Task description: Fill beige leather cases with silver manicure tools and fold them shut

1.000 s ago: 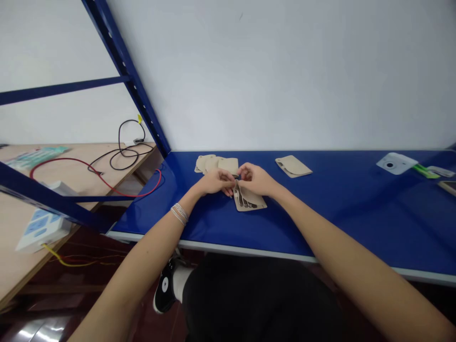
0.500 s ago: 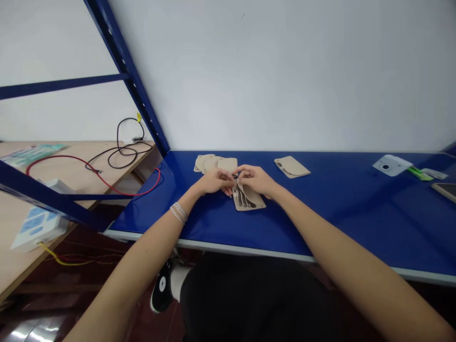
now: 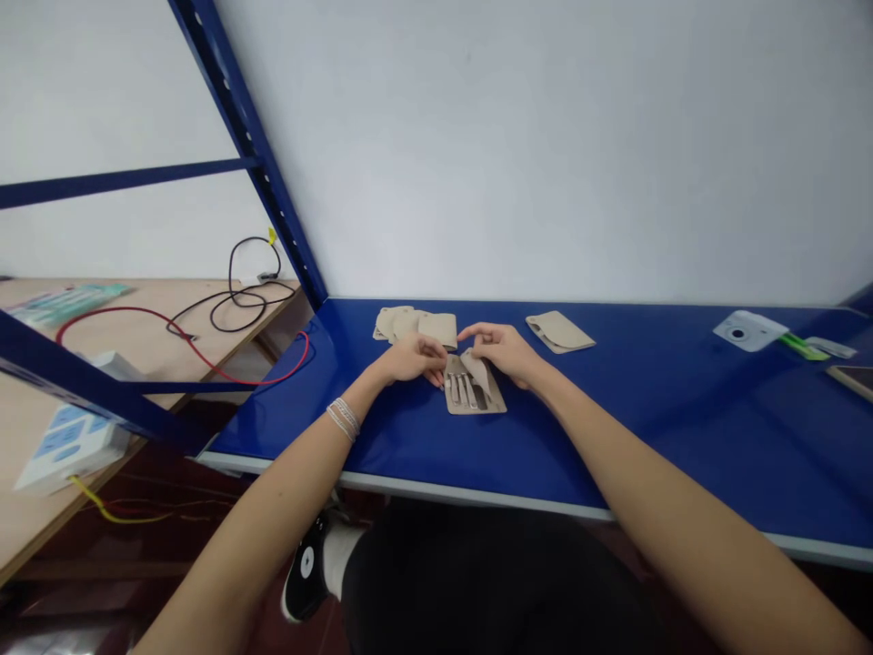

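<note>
A small beige case (image 3: 495, 405) lies on the blue table in front of me, its flap (image 3: 481, 375) partly folded back. Several slim silver tools (image 3: 462, 391) show side by side inside it; their exact kind is too small to tell. My left hand (image 3: 413, 357) has its fingers curled at the case's upper left edge. Thumb and fingers of my right hand (image 3: 505, 350) pinch the flap, with the index finger stretched out toward the left. The fingers partly cover the top of the case.
Several similar beige cases (image 3: 436, 329) overlap behind my left hand. Another beige case (image 3: 559, 330) lies at the back, right of centre. Farther right are a white item with a dark round spot (image 3: 747, 329) and a green strip (image 3: 805, 346). A blue rack post (image 3: 255, 155) stands at left.
The flap is folded farther to the right, and more of the silver tools shows. My right hand has moved slightly away from my left, and a dark bit between the fingers no longer shows.
</note>
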Motion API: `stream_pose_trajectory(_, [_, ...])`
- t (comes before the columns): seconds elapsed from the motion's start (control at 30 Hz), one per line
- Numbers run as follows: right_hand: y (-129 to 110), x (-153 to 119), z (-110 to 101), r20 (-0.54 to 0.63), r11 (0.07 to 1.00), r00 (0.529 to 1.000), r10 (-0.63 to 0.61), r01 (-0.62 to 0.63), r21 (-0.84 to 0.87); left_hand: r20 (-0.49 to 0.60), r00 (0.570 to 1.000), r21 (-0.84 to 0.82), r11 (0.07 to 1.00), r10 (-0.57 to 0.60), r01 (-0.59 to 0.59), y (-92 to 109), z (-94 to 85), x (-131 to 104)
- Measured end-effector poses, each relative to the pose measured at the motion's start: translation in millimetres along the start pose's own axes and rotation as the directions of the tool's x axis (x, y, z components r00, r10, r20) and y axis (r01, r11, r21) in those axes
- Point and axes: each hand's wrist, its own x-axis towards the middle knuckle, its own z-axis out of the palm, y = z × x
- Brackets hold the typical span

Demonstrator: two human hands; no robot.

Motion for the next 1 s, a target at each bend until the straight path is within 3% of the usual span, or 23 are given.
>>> stream_pose_trajectory(0.23, [-3, 0, -8, -0.053, 0.998, 0.997, -0.054, 0.053, -0.017, -0.032, 0.999, 0.017, 0.999, -0.032, 0.033, 1, -1.5, 0])
stream_pose_trajectory(0.37, [-6, -1, -8, -0.058, 0.999, 0.998, 0.04, -0.041, -0.022, -0.016, 0.999, 0.08, 0.996, -0.028, 0.029, 2, -1.1, -1])
stream_pose_trajectory(0.47, [-7, -1, -7, -0.063, 0.993, 0.996, 0.058, -0.065, -0.1, -0.013, 1.0, 0.118, 0.993, -0.002, 0.003, 1, -0.7, -1])
stream_pose_trajectory(0.73, [-2, 3, -22, -0.021, 0.924, 0.999, -0.042, 0.031, -0.38, -0.07, 0.998, 0.106, 0.994, -0.011, 0.018, 4, -0.5, 0])
stream_pose_trajectory(1.0, [-6, 1, -49, -0.084, 0.867, 0.995, 0.045, -0.08, -0.493, -0.174, 0.984, 0.111, 0.994, 0.04, -0.021, 0, -7.7, 3])
